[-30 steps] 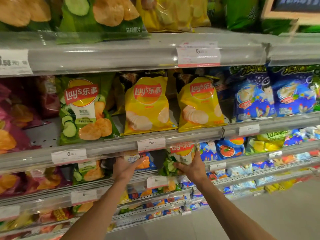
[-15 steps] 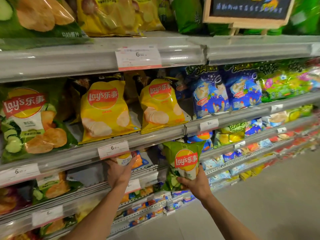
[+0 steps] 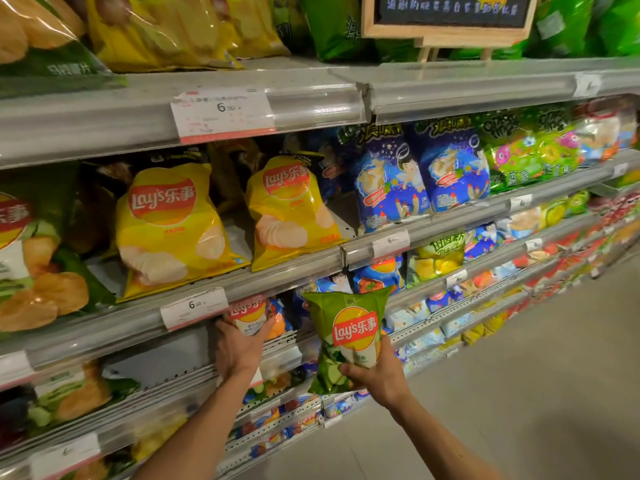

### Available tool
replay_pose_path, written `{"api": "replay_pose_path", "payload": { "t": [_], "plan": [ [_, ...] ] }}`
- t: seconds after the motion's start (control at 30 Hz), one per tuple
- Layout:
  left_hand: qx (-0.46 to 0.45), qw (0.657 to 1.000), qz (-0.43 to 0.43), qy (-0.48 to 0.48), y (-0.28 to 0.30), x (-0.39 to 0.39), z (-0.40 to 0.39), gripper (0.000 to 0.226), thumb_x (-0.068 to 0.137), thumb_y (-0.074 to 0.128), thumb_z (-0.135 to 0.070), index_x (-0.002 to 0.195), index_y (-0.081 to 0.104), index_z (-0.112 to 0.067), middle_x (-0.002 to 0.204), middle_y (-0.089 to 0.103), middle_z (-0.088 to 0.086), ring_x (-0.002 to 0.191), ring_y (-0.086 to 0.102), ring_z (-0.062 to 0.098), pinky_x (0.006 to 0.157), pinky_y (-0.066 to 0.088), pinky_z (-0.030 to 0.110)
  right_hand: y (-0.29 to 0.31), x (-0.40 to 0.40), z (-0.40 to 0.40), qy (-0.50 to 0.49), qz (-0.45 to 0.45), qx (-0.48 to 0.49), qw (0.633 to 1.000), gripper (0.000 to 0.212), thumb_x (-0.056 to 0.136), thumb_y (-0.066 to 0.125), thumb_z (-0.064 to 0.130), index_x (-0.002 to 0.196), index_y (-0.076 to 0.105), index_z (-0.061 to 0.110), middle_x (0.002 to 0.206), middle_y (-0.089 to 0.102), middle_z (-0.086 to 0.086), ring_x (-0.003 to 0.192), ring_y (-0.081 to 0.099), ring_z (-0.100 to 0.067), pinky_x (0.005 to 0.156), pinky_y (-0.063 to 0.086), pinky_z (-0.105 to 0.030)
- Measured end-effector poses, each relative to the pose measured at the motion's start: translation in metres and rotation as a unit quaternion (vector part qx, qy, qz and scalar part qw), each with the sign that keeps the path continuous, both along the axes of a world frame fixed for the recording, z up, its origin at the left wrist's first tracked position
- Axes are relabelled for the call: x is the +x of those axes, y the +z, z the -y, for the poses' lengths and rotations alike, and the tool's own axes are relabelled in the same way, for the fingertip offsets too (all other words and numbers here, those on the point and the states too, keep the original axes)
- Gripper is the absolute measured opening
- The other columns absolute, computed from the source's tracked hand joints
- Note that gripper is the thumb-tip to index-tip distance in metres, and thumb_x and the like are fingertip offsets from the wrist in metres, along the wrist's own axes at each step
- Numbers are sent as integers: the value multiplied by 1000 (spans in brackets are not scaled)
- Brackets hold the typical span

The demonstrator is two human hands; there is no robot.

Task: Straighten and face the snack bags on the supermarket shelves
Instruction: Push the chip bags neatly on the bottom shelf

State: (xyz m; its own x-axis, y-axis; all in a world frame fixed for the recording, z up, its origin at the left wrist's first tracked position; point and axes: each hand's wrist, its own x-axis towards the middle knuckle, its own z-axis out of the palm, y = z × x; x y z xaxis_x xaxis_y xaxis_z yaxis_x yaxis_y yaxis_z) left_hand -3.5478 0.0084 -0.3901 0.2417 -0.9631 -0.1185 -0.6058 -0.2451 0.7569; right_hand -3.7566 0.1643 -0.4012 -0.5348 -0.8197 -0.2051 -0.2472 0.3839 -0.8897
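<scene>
Green bag: green Lay's bag (image 3: 349,337) is standing upright at lower centre of the frame, out in front of the shelf edge, logo facing the camera.
Right hand: right hand (image 3: 379,375) is gripping that bag by its bottom corner.
Left hand: left hand (image 3: 239,344) is reaching under the shelf rail, grasping a white-and-orange Lay's bag (image 3: 251,315).
Above: two yellow Lay's bags (image 3: 169,226) are leaning back mid-left.
Obstruction: price tag (image 3: 194,308) is covering the shelved bag's top.
</scene>
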Motion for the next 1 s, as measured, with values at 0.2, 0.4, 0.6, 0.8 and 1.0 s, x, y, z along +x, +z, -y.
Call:
{"api": "replay_pose_path", "payload": {
  "t": [0.2, 0.4, 0.6, 0.8, 1.0],
  "plan": [
    [57, 994, 26, -91, -6, 17, 11, 112, 60, 85, -63, 140, 32, -6, 134, 54, 20, 118, 56, 41, 91, 48, 46, 5, 19, 1, 21, 2, -3, 1000, 77, 69, 94, 20, 128, 44, 22, 111, 68, 6, 99, 66, -10, 71, 56, -17],
    [28, 983, 82, -164, -1, 55, -1, 85, 72, 83, -52, 137, 46, -12, 134, 55, 13, 123, 53, 34, 93, 45, 38, 13, 59, 7, 36, -8, -2, 999, 71, 66, 96, 22, 119, 47, 22, 109, 70, -2, 100, 69, -21, 86, 60, -46],
    [-136, 951, 225, -165, -10, 133, -34, 36, 83, 77, -27, 110, 70, -4, 109, 62, 16, 104, 58, 35, 87, 51, 44, 25, 134, 32, 106, -15, -6, 994, 73, 65, 96, 28, 119, 48, 25, 106, 68, 8, 101, 68, -18, 88, 59, -42],
    [-175, 924, 311, -139, -23, 228, -52, 32, 85, 62, -30, 105, 71, -7, 109, 62, 11, 101, 57, 31, 85, 50, 43, 28, 215, 73, 191, -19, 18, 981, 90, 67, 94, 31, 138, 38, 23, 120, 68, 3, 110, 66, -19, 94, 55, -36],
    [-109, 907, 346, -215, -19, 272, -58, 47, 96, 52, -36, 136, 59, -13, 132, 56, 7, 123, 51, 27, 107, 42, 40, 34, 256, 125, 216, -37, 82, 972, 72, 71, 92, 36, 120, 43, 18, 119, 65, -4, 101, 65, -19, 78, 57, -32]
  ]
}}
